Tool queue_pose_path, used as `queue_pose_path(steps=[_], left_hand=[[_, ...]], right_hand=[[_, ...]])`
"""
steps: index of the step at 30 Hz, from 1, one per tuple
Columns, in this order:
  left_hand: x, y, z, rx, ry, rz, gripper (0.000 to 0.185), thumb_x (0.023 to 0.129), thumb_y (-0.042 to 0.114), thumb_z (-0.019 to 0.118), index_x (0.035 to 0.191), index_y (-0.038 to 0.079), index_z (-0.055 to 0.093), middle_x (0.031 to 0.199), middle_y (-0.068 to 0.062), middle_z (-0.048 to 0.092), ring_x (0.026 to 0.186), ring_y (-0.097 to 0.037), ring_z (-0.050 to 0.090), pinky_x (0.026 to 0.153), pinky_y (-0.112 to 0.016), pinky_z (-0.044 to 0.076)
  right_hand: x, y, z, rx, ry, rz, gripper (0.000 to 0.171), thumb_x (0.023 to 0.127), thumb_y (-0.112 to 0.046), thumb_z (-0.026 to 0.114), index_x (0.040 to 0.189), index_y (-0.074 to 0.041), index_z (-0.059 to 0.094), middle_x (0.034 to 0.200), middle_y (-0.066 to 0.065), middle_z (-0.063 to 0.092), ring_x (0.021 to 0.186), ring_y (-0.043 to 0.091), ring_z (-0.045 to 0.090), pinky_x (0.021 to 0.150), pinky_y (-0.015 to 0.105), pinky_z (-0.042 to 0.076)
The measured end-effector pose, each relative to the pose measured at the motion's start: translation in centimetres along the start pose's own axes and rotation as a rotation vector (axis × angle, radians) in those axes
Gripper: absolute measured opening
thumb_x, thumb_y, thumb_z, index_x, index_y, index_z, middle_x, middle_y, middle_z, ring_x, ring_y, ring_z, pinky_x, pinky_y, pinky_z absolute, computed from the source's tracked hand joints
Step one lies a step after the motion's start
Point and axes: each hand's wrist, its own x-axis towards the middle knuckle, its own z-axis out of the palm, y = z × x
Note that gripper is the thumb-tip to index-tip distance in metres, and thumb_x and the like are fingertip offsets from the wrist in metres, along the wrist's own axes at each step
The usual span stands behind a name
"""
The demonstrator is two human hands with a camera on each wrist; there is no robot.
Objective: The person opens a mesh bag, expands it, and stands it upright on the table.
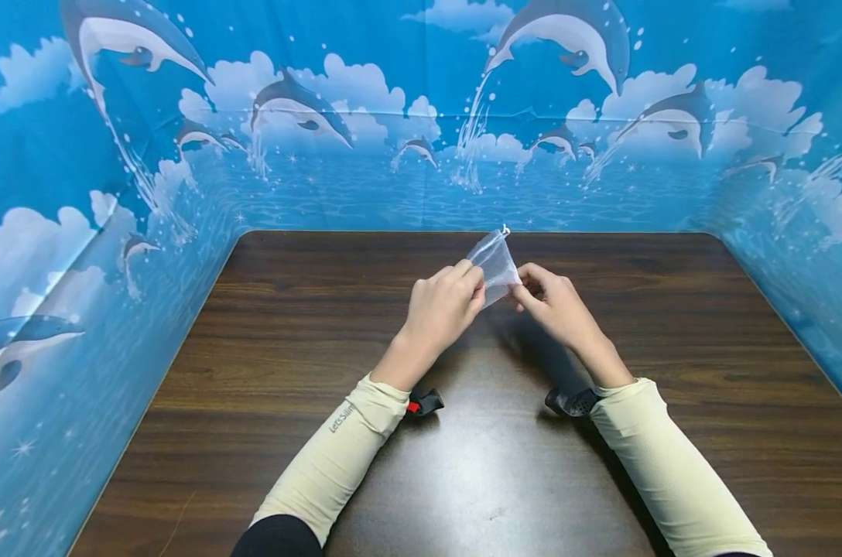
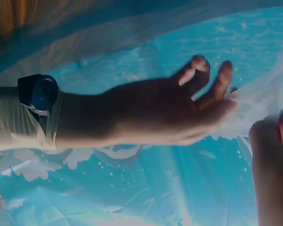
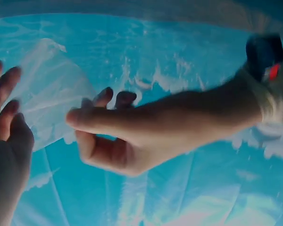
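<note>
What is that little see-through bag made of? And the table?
The bag looks like thin, sheer white mesh fabric, perhaps organza: the blue backdrop shows through it and it creases softly. The table looks like dark wood or a wood-look coating: it shows grain lines and a slight shine.

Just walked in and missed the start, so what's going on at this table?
A person in cream sleeves holds a small sheer white drawstring pouch up above a dark wooden table, in front of a blue dolphin backdrop. The left hand pinches one side of the pouch and the right hand pinches the other, so it hangs between them with a corner pointing up. Whether anything is inside it cannot be told.
</note>
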Motion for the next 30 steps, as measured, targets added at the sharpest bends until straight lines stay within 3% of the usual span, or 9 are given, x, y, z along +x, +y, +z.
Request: queue_pose_path(steps=[3,7,10,13,15,19,21,25,30], left_hand=[[-0.1,0.1,0.3,0.038,-0.020,0.053,0.008,0.089,0.020,0.062,0.082,0.016,0.061,0.077,0.004,0.058,0.061,-0.013,0.057,0.042,-0.029,0.043],[-0.1,0.1,0.4,0.054,0.004,0.048,0.008,0.088,0.018,0.062,0.081,0.016,0.060,0.076,0.003,0.057,0.058,-0.014,0.057,0.041,-0.029,0.041],[0.0,0.0,0.2,0.036,0.030,0.049,0.008,0.087,0.017,0.062,0.080,0.016,0.059,0.075,0.004,0.056,0.056,-0.012,0.055,0.040,-0.028,0.040],[0.1,-0.3,0.0,-0.072,0.002,0.038,0.010,0.089,0.025,0.059,0.083,0.018,0.059,0.077,0.007,0.057,0.060,-0.009,0.054,0.042,-0.026,0.040],[0.3,-0.9,-0.1,-0.205,-0.026,-0.047,0.015,0.091,0.032,0.056,0.091,0.019,0.061,0.084,0.006,0.059,0.068,-0.010,0.056,0.048,-0.027,0.043],[0.5,-3.0,0.0,-0.500,-0.093,-0.371,0.039,0.096,0.047,0.047,0.120,0.018,0.056,0.115,0.001,0.058,0.095,-0.017,0.057,0.072,-0.033,0.049],[0.4,-4.1,0.1,-0.612,-0.142,-0.471,0.046,0.098,0.048,0.045,0.130,0.016,0.050,0.126,-0.003,0.053,0.106,-0.020,0.055,0.084,-0.037,0.048],[0.5,-5.4,0.2,-0.757,-0.191,-0.472,0.036,0.099,0.038,0.050,0.122,0.011,0.056,0.120,-0.006,0.057,0.105,-0.021,0.056,0.088,-0.036,0.046],[0.8,-5.6,-0.1,-0.792,-0.071,-0.450,0.019,0.096,0.025,0.058,0.099,0.007,0.064,0.098,-0.006,0.063,0.089,-0.018,0.059,0.076,-0.028,0.046]], right_hand=[[0.0,0.4,0.3,-0.148,0.063,-0.052,0.018,0.097,-0.029,0.054,0.105,-0.014,0.062,0.085,0.004,0.068,0.069,0.016,0.062,0.061,0.030,0.047],[0.0,0.0,0.3,-0.311,0.175,-0.125,0.020,0.098,-0.030,0.052,0.093,-0.018,0.067,0.069,-0.002,0.060,0.060,0.014,0.049,0.057,0.031,0.038],[0.0,0.2,0.4,-0.350,0.214,-0.159,0.022,0.099,-0.030,0.052,0.092,-0.017,0.069,0.065,-0.003,0.057,0.057,0.015,0.045,0.055,0.030,0.035],[0.0,0.4,0.4,-0.328,0.214,-0.178,0.022,0.099,-0.027,0.052,0.095,-0.015,0.070,0.068,-0.002,0.059,0.059,0.015,0.047,0.059,0.033,0.038],[0.0,0.6,0.4,-0.292,0.207,-0.201,0.020,0.099,-0.024,0.052,0.098,-0.014,0.069,0.073,0.000,0.063,0.064,0.017,0.051,0.064,0.036,0.041],[-0.1,0.7,0.3,-0.219,0.201,-0.277,0.015,0.097,-0.018,0.055,0.101,-0.012,0.069,0.086,0.003,0.069,0.077,0.019,0.058,0.075,0.040,0.043],[-0.1,0.7,0.4,-0.192,0.206,-0.316,0.015,0.096,-0.017,0.056,0.102,-0.012,0.069,0.090,0.003,0.071,0.081,0.019,0.060,0.076,0.039,0.043],[-0.1,0.9,0.6,-0.162,0.224,-0.357,0.014,0.096,-0.013,0.056,0.102,-0.011,0.069,0.086,0.002,0.068,0.076,0.015,0.057,0.075,0.037,0.042],[0.0,1.4,0.6,-0.083,0.111,-0.241,0.017,0.099,-0.020,0.053,0.107,-0.013,0.066,0.082,0.001,0.065,0.072,0.014,0.058,0.069,0.033,0.044]])
